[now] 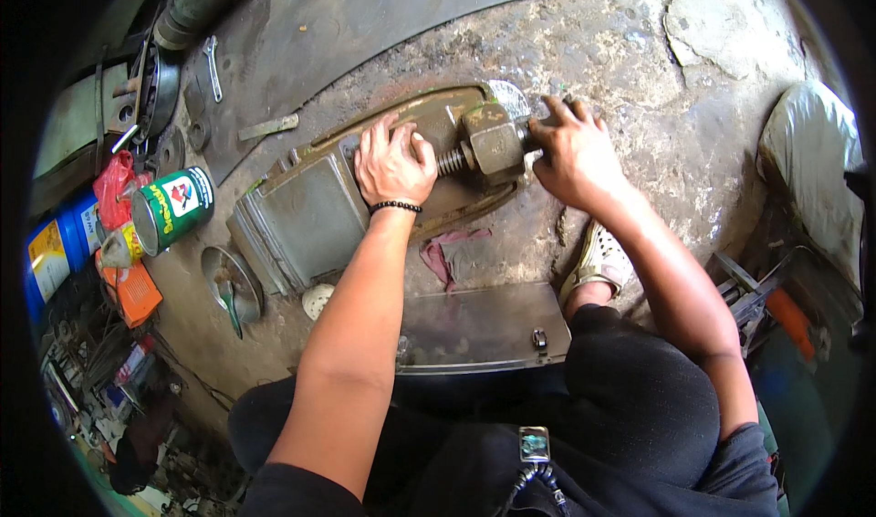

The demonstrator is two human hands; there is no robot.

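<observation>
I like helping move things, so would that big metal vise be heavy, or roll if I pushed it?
The vise is probably very heavy and stiff, since its parts look like thick metal. Pushed, it would likely scrape along rather than roll, because its body is broad and flat-sided.

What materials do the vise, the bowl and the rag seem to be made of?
Vise: probably cast metal, dull grey-brown, judging by its thick body and threaded screw. Bowl: likely metal, from its smooth grey sheen; plastic is possible. Rag: probably cloth, matte pink, from its limp folds.
</observation>
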